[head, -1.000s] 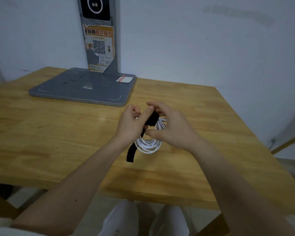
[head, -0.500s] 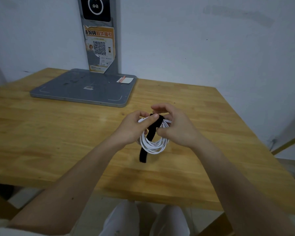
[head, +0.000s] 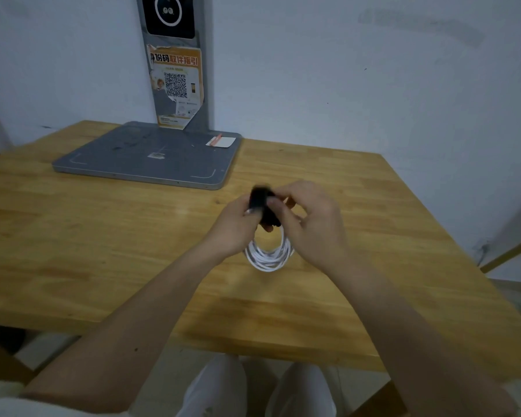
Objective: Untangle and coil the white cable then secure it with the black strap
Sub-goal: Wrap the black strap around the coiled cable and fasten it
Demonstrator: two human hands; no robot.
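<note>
The white cable (head: pixel 268 255) is wound into a small coil that hangs between my hands above the wooden table (head: pixel 103 236). The black strap (head: pixel 260 203) is wrapped around the top of the coil and looks blurred. My left hand (head: pixel 235 227) grips the coil and strap from the left. My right hand (head: pixel 313 224) pinches the strap from the right, its fingers closed over it. The upper part of the coil is hidden behind my fingers.
A flat grey base plate (head: pixel 151 159) lies at the back left of the table, with a grey post (head: pixel 175 61) carrying a QR-code sticker rising against the white wall. The table's near edge is just below my forearms; my knees show under it.
The strap's loose tail, which hung down below the coil, has been pulled up and wound around the coil's top. Both hands stayed close together over the table's middle.
</note>
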